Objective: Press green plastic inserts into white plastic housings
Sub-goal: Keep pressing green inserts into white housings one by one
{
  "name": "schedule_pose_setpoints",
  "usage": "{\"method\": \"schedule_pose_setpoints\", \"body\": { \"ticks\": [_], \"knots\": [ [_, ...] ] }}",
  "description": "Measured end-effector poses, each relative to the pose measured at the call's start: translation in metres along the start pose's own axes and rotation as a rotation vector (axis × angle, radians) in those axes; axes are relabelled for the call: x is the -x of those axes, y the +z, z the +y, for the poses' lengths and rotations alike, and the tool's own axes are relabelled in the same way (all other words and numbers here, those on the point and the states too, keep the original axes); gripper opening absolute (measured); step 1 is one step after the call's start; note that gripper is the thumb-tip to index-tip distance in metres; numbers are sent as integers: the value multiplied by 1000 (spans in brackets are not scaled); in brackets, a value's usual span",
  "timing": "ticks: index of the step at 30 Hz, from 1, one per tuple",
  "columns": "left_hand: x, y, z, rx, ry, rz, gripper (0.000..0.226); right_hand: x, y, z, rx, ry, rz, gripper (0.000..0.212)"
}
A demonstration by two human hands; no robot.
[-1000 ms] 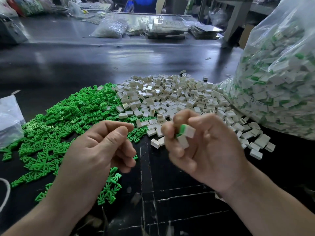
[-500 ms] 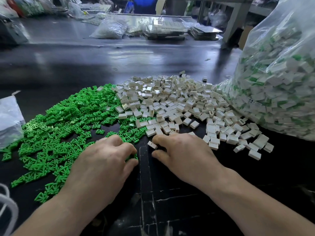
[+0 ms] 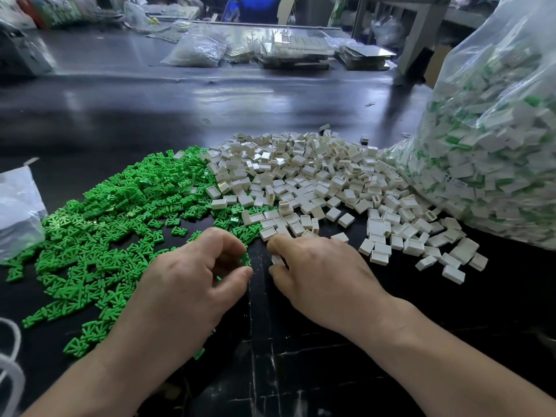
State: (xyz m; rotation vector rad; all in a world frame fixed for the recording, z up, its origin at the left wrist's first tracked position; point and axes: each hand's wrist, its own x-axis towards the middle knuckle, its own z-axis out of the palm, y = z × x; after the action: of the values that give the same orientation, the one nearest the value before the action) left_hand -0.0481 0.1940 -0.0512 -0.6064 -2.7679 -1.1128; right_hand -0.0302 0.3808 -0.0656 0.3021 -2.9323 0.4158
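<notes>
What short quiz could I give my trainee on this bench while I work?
1. Multiple choice: the left hand pinches a) a metal screw b) a green insert c) nothing.
2. True or false: the clear bag on the right holds only loose green pieces.
3. Fill in: the fingers of the ____ hand pinch a white housing.
Key: 1 b; 2 false, white pieces fill it too; 3 right hand.

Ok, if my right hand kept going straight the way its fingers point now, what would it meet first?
The right hand, which pinches a small white plastic housing, would most likely meet the near edge of the white housing pile just ahead of its fingertips.
</notes>
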Motion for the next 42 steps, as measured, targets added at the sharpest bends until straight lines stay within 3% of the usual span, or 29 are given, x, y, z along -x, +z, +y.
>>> {"method": "schedule_pose_setpoints", "body": {
  "ticks": [4,7,11,15,20,25,30,38,42],
  "knots": [
    [1,1,0,85,-5,34,15,4,-4,5,-211,80,8,9],
    [1,0,-2,162,-12,35,20,7,-13,6,-593,221,-13,7],
    [1,-1,-3,367,-58,-7,25,9,-21,2,-1197,335,-214,17],
    [1,0,0,507,-61,-8,22,9,-23,0,-1494,404,-272,6],
    [2,2,0,706,-92,-62,17,11,-22,0,-1616,448,-305,10],
    [1,5,0,855,-176,-78,30,12,-23,2,-1715,394,-324,15],
    [1,3,3,801,-160,-66,17,12,-19,1,-1665,366,-335,12],
    [4,2,8,679,-87,-39,16,12,-18,1,-1667,321,-321,10],
    [5,1,8,652,-54,-25,17,13,-21,-4,-1471,278,-252,13]
  ]
}}
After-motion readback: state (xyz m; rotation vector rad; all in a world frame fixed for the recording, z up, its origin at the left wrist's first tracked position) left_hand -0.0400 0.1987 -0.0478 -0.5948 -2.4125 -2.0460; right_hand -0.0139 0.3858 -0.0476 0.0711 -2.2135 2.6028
